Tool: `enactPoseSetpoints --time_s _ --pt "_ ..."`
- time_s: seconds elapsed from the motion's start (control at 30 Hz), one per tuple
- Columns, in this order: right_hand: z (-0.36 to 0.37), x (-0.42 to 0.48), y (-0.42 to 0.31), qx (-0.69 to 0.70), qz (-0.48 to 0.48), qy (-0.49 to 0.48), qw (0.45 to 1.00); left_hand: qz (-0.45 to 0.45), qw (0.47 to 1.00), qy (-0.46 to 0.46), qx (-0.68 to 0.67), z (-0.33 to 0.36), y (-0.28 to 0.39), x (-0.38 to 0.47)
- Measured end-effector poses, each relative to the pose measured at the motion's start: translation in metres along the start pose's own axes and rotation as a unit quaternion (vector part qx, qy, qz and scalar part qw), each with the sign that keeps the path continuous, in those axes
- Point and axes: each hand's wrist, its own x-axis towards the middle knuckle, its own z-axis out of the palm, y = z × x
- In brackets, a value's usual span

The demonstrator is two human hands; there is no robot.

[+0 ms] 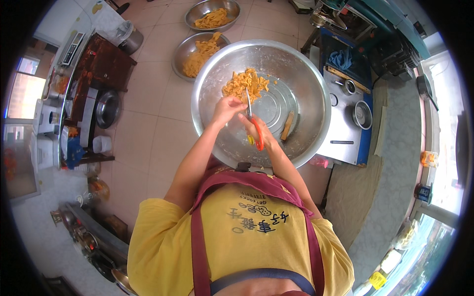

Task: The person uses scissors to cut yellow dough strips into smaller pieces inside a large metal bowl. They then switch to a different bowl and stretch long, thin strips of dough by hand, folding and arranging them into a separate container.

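Observation:
My right hand (pixel 256 127) grips a pair of scissors (pixel 260 136) with orange and yellow handles, its blades pointing away from me. Close beside the blades, the thumb and fingers of my left hand (pixel 226 110) are pinched on a small piece of orange-brown food, mostly hidden by the fingers. Both hands are over a large stainless steel basin (pixel 237 144) in front of me. Chopped orange-brown food pieces (pixel 244 83) lie heaped in its far left part, just beyond my fingertips. A brown stick-like piece (pixel 287 125) rests inside the basin on the right.
Two smaller metal bowls (pixel 178 61) (pixel 237 16) with uncut orange-brown strips stand beyond the basin. At right, a metal-topped table (pixel 337 125) bears small metal cups, a dark rod and a blue cloth (pixel 340 59). A brown wooden cabinet (pixel 111 64) and a lined bin (pixel 130 37) stand left.

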Motion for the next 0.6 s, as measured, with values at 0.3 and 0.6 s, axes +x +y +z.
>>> enactPoseSetpoints --time_s 0.3,0.6 --pt "-0.002 0.007 0.005 0.036 0.021 -0.027 0.999 -0.03 0.995 -0.01 -0.094 0.001 -0.001 0.003" --pt "-0.002 0.017 0.026 -0.159 0.047 0.037 0.986 -0.127 0.991 0.027 -0.026 0.01 -0.011 0.013"
